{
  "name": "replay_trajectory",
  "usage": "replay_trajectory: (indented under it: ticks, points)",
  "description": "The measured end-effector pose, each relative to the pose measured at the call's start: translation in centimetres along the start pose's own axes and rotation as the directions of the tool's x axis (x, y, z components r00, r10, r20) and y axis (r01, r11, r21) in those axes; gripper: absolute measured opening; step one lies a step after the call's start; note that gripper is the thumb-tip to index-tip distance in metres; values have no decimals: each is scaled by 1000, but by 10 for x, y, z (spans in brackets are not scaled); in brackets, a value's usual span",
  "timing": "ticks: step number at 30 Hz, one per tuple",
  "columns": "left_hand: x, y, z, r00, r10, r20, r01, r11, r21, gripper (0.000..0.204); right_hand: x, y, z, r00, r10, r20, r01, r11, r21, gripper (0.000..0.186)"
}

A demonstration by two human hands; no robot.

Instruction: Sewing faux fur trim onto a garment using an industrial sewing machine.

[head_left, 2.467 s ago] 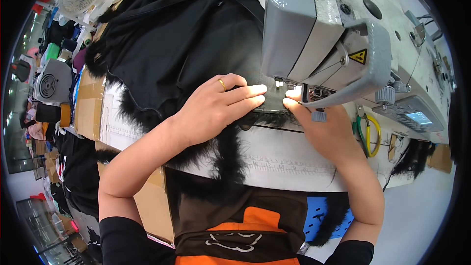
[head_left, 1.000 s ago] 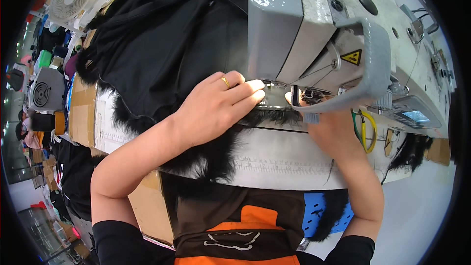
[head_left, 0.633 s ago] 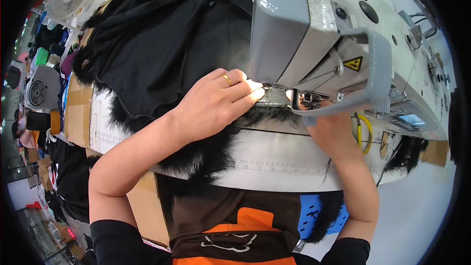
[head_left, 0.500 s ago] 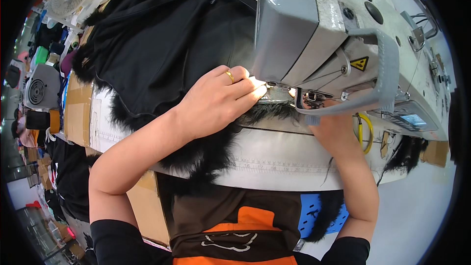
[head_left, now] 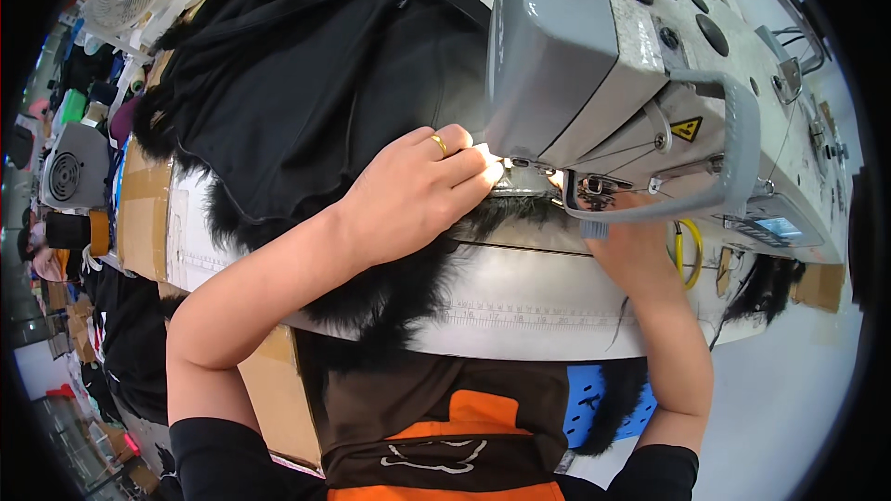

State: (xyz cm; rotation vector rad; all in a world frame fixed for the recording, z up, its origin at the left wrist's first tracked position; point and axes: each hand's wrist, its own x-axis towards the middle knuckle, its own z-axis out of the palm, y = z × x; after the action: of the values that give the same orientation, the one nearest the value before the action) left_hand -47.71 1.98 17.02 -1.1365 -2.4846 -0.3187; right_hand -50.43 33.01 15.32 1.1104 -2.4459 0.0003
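Two hands [head_left: 404, 193] at black garment [head_left: 288, 102] | sewing machine [head_left: 557, 60] part-hides right | scissors [head_left: 698, 252] near

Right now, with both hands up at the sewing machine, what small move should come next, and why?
I'd probably ease the left hand slightly back from the sewing machine, with light pressure on the black cloth: its fingertips are brightly lit, right beside the machine's working end. The right hand is partly hidden behind the grey bar.
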Motion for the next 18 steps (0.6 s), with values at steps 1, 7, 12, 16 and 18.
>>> replay_trajectory:
  ticks: [1, 7, 12, 16, 18]
  points:
    - [-1, 0, 1, 1000, -1, 2, 1, 1000, 2, 29, -1, 0, -1, 1000, 0, -2, 0, 1000, 3, 27]
    - [1, 2, 1, 998, -22, -58, 20, 999, -37, 27, -6, 1, -2, 998, 22, 56, -28, 995, 95, 30]
    - [1, 3, -1, 1000, -12, -22, 13, 1000, 28, 27, 2, -1, -1, 998, -21, -66, 22, 1000, 20, 18]
    - [1, 1, -1, 1000, -6, -5, 6, 1000, 27, 27, -2, -2, 0, 992, 105, 73, -114, 985, 130, 29]
    - [0, -1, 0, 1000, -3, -9, 3, 1000, 28, 28, -4, 0, 4, 998, 59, -10, -57, 989, 135, 33]
